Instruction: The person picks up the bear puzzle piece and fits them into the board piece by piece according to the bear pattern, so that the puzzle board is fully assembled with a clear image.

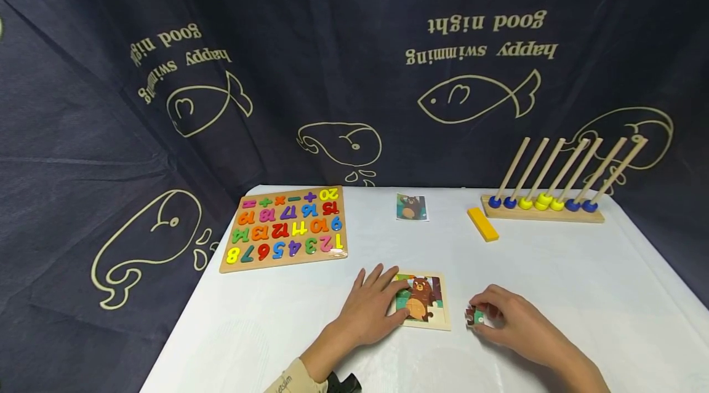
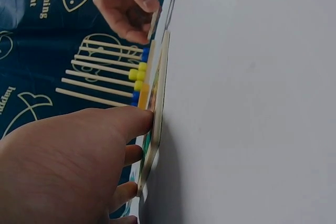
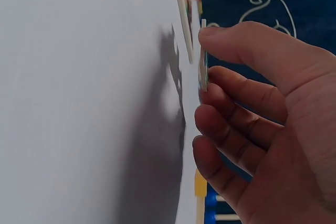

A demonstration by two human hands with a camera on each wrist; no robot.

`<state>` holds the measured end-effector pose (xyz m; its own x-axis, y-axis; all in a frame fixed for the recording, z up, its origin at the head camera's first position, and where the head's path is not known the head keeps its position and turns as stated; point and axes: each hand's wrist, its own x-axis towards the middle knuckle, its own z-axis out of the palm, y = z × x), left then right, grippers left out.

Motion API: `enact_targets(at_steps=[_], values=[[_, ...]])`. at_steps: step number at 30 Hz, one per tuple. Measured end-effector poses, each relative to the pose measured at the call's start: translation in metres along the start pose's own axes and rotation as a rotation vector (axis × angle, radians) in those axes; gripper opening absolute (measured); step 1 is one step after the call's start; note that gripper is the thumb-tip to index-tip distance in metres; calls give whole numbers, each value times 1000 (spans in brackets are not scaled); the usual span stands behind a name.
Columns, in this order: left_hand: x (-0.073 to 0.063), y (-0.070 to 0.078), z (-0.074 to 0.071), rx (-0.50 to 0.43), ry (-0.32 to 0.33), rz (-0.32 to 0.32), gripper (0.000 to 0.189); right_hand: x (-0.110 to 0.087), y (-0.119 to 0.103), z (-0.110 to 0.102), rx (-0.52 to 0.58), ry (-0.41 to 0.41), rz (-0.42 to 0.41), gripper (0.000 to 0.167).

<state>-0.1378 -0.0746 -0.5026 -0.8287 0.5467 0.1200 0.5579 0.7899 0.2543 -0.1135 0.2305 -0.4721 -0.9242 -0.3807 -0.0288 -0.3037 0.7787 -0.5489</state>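
A square wooden jigsaw puzzle (image 1: 421,301) with a brown bear picture lies on the white table. Along its right side a gap shows bare wood. My left hand (image 1: 370,310) rests on the puzzle's left part with its fingers spread. Just right of the puzzle, my right hand (image 1: 512,322) pinches a puzzle piece (image 1: 475,317), brown and green, between thumb and fingers. In the right wrist view the same piece (image 3: 203,61) is seen edge-on, held above the table, its other fingers loosely curled below.
A wooden number board (image 1: 288,230) with coloured digits lies at the back left. Behind the puzzle is a small bear picture card (image 1: 412,207). A yellow block (image 1: 483,224) and a peg rack (image 1: 543,211) with blue and yellow beads stand at the back right, before a dark curtain (image 1: 354,73).
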Motion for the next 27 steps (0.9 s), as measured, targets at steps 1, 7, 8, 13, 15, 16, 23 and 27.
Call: enact_targets(at_steps=[1,7,8,13,15,16,23,27], values=[[0,0,0,3,2,1,50,2,-2,1,-3,5,-16,32],[1,-2,-1,8,7,1,50,13,-10,8,-17,18,-90,31],[1,-2,-1,9,8,-1,50,14,-11,9,-14,17,-100,30],[1,3,3,3,-3,10,50,15,-16,12,-9,-8,-104,30],[0,5,5,5,-8,12,50,15,-18,14,-14,-13,-101,31],[0,6,5,10,-8,13,50,16,-19,15,-19,-13,-100,31],[1,2,1,22,3,0,48,30,-32,24,-51,1,-125,33],[0,0,-1,14,-2,0,48,34,-36,29,-87,1,-142,33]])
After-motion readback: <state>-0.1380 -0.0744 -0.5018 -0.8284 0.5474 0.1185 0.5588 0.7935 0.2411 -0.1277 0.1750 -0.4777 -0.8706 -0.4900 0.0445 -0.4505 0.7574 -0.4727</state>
